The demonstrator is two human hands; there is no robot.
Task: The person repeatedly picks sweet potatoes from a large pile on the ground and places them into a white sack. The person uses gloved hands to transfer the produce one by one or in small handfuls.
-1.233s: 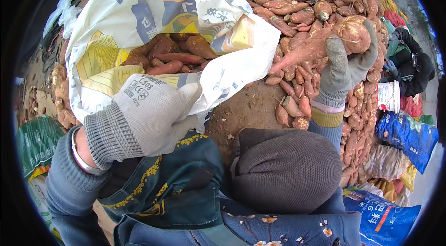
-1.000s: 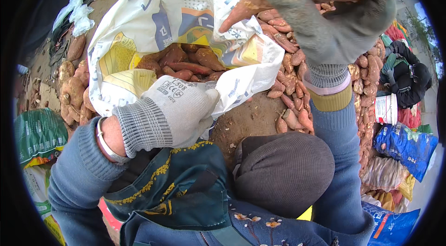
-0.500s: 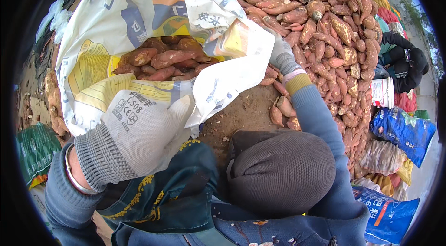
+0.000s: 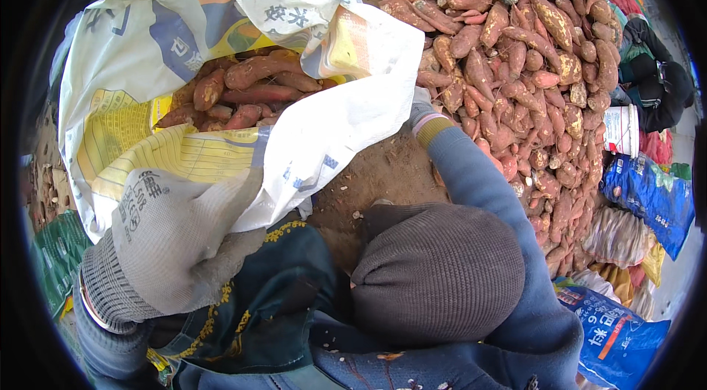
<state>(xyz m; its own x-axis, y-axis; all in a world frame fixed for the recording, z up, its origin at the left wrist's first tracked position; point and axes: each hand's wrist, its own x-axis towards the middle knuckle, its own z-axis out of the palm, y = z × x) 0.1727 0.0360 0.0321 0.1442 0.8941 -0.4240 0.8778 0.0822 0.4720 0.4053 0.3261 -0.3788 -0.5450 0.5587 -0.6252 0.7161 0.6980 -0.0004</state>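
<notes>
A large white plastic sack [image 4: 353, 121] with yellow and blue print stands in front of me, its mouth wide. Inside lie several reddish sweet potatoes [image 4: 261, 73] with soil on them. My left hand [image 4: 184, 235], in a grey-white knit glove, is closed on the near left rim of the sack. My right hand [image 4: 420, 104], gloved too, is at the sack's right side; the white plastic hides its fingers, so their grip does not show. Close by on the right rises a big heap of loose sweet potatoes [image 4: 515, 81].
A rounded form in dark ribbed knit [image 4: 442, 272] sits between my arms. Beyond the heap are a white bucket [image 4: 622, 130], blue sacks [image 4: 648, 198] and another person [image 4: 652, 77] bending low. At left lies a green bag [image 4: 59, 257]. Brown soil [image 4: 383, 176] shows beside the sack.
The sack and both hands have shifted left in the picture, and my left hand also sits lower. The right hand has gone further behind the sack's edge.
</notes>
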